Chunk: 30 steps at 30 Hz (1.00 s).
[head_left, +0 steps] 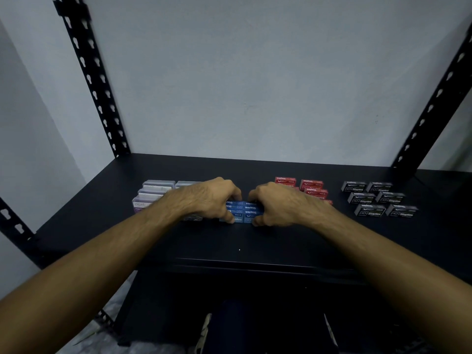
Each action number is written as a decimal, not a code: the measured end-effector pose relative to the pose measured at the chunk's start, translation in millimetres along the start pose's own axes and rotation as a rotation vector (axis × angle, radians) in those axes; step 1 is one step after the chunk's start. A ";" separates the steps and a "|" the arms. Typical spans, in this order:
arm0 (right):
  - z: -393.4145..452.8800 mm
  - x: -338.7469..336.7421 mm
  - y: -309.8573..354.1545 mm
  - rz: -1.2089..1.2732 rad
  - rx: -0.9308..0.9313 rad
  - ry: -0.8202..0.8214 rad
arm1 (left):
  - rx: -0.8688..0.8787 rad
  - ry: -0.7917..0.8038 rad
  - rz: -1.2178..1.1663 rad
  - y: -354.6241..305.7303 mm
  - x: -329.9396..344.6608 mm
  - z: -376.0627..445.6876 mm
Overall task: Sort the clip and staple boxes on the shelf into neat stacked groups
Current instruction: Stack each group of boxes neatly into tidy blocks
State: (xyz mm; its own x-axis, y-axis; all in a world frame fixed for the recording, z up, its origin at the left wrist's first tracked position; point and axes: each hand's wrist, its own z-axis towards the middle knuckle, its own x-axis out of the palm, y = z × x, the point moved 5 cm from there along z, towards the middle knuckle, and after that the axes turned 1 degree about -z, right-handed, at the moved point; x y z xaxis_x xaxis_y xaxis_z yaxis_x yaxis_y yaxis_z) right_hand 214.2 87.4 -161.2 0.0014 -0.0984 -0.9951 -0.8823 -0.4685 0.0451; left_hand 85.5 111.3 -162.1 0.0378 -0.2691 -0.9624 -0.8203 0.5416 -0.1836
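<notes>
Centrally, blue staple boxes (244,210) grouped in two columns on the black shelf (255,241), labels reading "Staples" upside down from this view. Flanked on both sides: left hand (212,198) curled over the left column, fingers bent down on its far and left edges, thumb at the near face; right hand (275,203) curled likewise against the right column, fingertips on the far edge, thumb low at the near right corner. Both hands closed around the blue group, holding it between them. Partly hidden behind the left forearm, to the left, purple paper clip boxes (153,194) in stepped rows, pale lids showing. To the right, behind the right hand, red staple boxes (310,186), only partly visible. Farther right, well apart, black staple boxes (378,199) in three rows of two, near to far. Behind, slotted black uprights (94,80) against a grey wall (242,85).
</notes>
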 end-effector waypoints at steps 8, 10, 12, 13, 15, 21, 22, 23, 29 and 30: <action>-4.3 -2.2 -0.5 -0.026 -0.010 -0.023 | 0.014 0.001 0.026 -1.6 -1.7 -0.7; -9.0 -9.8 -4.3 -0.039 0.005 -0.045 | 0.026 -0.032 0.019 -4.1 -10.1 -5.7; -15.9 -21.8 -13.0 -0.030 0.036 -0.082 | 0.041 -0.092 -0.026 -8.6 -21.6 -9.0; -20.3 -28.8 -18.5 -0.011 0.050 -0.103 | 0.051 -0.129 -0.064 -11.9 -27.1 -9.0; -29.2 -43.5 -31.3 0.020 0.076 -0.150 | 0.077 -0.210 -0.147 -20.7 -35.3 -5.4; -58.2 -58.6 -77.0 -0.019 0.244 -0.174 | 0.135 -0.284 -0.227 -58.3 -29.5 24.0; -62.5 -55.2 -83.8 -0.025 0.268 -0.153 | 0.139 -0.273 -0.224 -64.1 -25.6 30.0; -67.0 -51.5 -89.1 -0.031 0.288 -0.133 | 0.141 -0.265 -0.219 -69.3 -21.4 35.9; -80.3 -22.7 -107.7 -0.026 0.319 -0.088 | 0.112 -0.249 -0.139 -86.5 -2.4 64.0; -80.4 -18.2 -109.4 -0.021 0.313 -0.092 | 0.112 -0.242 -0.129 -87.9 0.0 68.0</action>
State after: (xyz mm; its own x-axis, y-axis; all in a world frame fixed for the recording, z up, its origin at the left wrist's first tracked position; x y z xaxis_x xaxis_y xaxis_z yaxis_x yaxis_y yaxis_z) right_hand 348.5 69.9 -141.0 -0.0091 -0.0054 -0.9999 -0.9844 -0.1754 0.0099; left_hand 196.4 117.9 -159.5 0.2836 -0.1513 -0.9469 -0.7323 0.6034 -0.3157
